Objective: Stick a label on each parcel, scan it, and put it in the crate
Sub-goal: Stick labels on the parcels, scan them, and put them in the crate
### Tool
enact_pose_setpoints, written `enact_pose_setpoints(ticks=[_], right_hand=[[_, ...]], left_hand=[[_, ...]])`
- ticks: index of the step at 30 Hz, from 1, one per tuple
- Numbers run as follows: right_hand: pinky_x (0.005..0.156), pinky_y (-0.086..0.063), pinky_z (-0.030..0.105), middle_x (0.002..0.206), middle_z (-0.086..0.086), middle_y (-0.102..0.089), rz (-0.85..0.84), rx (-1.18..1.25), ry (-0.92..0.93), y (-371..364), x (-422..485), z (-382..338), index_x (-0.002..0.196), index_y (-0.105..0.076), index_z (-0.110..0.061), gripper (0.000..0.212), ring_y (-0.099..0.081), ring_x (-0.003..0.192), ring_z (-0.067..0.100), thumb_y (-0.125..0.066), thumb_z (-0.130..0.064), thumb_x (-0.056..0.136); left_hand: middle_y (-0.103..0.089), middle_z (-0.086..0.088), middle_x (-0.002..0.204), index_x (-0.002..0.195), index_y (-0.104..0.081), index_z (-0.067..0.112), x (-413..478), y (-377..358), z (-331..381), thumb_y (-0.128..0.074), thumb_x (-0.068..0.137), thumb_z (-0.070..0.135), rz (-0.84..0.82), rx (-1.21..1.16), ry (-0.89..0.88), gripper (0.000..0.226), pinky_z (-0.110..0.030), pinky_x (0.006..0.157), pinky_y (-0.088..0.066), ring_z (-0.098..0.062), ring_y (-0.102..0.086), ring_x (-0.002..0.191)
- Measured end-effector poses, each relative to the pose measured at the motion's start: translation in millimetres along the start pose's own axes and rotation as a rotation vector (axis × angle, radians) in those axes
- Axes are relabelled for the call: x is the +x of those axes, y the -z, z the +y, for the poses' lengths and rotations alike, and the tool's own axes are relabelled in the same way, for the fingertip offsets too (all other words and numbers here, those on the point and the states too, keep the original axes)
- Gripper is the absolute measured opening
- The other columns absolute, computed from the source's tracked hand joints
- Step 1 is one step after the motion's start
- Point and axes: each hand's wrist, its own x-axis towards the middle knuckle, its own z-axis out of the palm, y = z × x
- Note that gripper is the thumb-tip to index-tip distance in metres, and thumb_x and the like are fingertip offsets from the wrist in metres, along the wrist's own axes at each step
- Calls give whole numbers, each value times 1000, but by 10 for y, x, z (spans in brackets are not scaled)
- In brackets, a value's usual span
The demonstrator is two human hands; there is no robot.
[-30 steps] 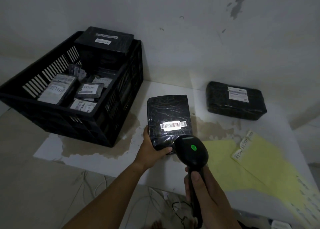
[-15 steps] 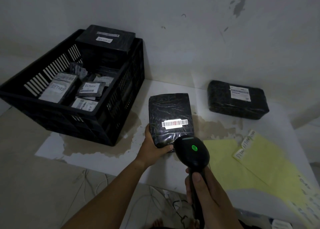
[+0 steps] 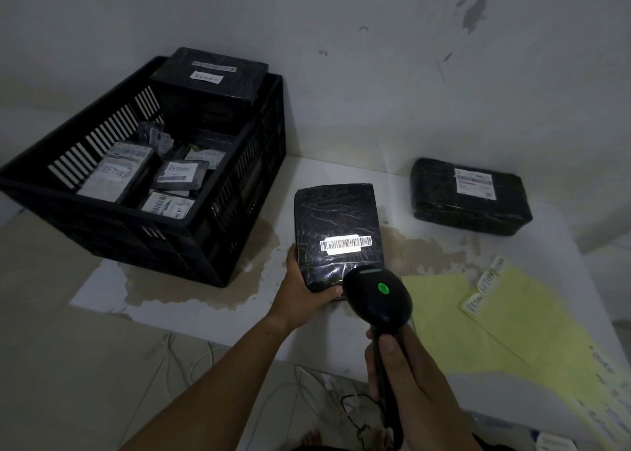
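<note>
Since little has shifted over the last 1 second, we take this to be the scan itself: our left hand [image 3: 304, 290] keeps its grip on the near left corner of the black-wrapped parcel [image 3: 336, 218], thumb along the left edge and fingers curled beneath, while our right hand [image 3: 403, 379] stays wrapped round the handle of the barcode scanner [image 3: 377, 297], thumb on top. What has changed is small: parcel and scanner hold their places against each other, and a faint reddish tint crosses the middle of the barcode label [image 3: 345, 244] that we could not make out 1 second ago (probably the scanner's beam, though we cannot be sure). The green light [image 3: 383, 288] on the scanner's head was lit before and is lit now. We judge the read to be landing or done, so the next stop would be the black crate [image 3: 102, 208] to the left, which already holds several labelled parcels. The parcel sits over the middle of the white table [image 3: 205, 314], between the crate and 1 other parcel [image 3: 471, 198] lying well apart by the wall. Its long axis runs away from us, leaning slightly right at the far end; the labelled face points up toward the scanner, and the barcode strip lies across the short axis near our end. Whether its far end rests on the table we cannot tell.
</note>
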Motion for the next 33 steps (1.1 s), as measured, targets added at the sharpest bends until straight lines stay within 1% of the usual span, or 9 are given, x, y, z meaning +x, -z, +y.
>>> enact_pose_setpoints(ticks=[2, 9, 14, 16, 18, 20, 24, 29, 33], right_hand=[[54, -40, 12, 63, 1, -57, -2, 9, 3, 3, 16, -2, 100, -59, -17, 67, -51, 50, 4, -38, -74, 71], [54, -40, 13, 64, 1, -57, -10, 34, -12, -6, 40, -1, 101, -59, -16, 56, -51, 50, 6, -43, -66, 80], [55, -42, 18, 64, 5, -58, 1, 22, -9, -17, 55, -4, 87, -57, -35, 48, -52, 50, 9, -37, -75, 71], [55, -43, 20, 64, 7, -58, 4, 30, -13, -15, 58, 3, 86, -57, -34, 49, -52, 50, 10, -38, -76, 70], [54, -43, 20, 65, 9, -58, 4, 40, -18, -14, 63, 15, 91, -59, -26, 57, -52, 51, 11, -39, -76, 70], [54, -42, 20, 65, 12, -58, 11, 57, -16, -8, 66, 19, 93, -59, -19, 64, -52, 51, 11, -41, -75, 69], [54, -39, 16, 64, 7, -58, 20, 48, -2, -5, 65, 17, 94, -61, -18, 65, -51, 50, 9, -41, -74, 69], [54, -40, 18, 64, 11, -57, 19, 27, 39, 0, 45, 4, 87, -58, -30, 49, -50, 51, 10, -40, -73, 73], [53, -41, 16, 63, 6, -57, 8, 16, 51, 27, 47, 15, 92, -59, -27, 54, -51, 50, 7, -39, -73, 73]], left_hand=[[-54, 11, 144, 146, -10, 51, -1, 2, 1, -92, 73, 25, -3, 1, 0, 113, -33, 105, -52, -8, -59, 126], [-53, 12, 144, 144, -11, 52, -1, -6, -9, -92, 73, 23, 1, -2, -8, 111, -27, 102, -52, -6, -58, 126], [-53, 12, 144, 143, -13, 53, -5, -10, -16, -92, 73, 23, 8, -11, -14, 110, -24, 101, -51, -7, -58, 127], [-54, 12, 142, 137, -16, 60, -5, -11, -14, -92, 73, 23, 13, -5, -20, 107, -19, 96, -51, -6, -58, 126], [-54, 12, 142, 133, -15, 64, -5, -6, -11, -91, 74, 22, 13, -6, -18, 105, -15, 93, -51, -6, -58, 126], [-53, 10, 144, 141, -15, 55, -12, -3, -2, -92, 73, 24, 6, -16, -13, 108, -19, 97, -51, -9, -58, 128], [-51, 9, 148, 156, -11, 37, -21, 5, 32, -91, 63, 44, -14, -28, 1, 123, -35, 108, -50, -11, -55, 133], [-53, 14, 146, 151, -12, 46, -9, 16, 40, -92, 65, 42, -16, -10, 17, 118, -40, 111, -48, -8, -55, 132], [-52, 13, 147, 151, -11, 47, 6, 24, 53, -92, 70, 36, -19, 12, 23, 115, -38, 111, -47, -9, -54, 133]])
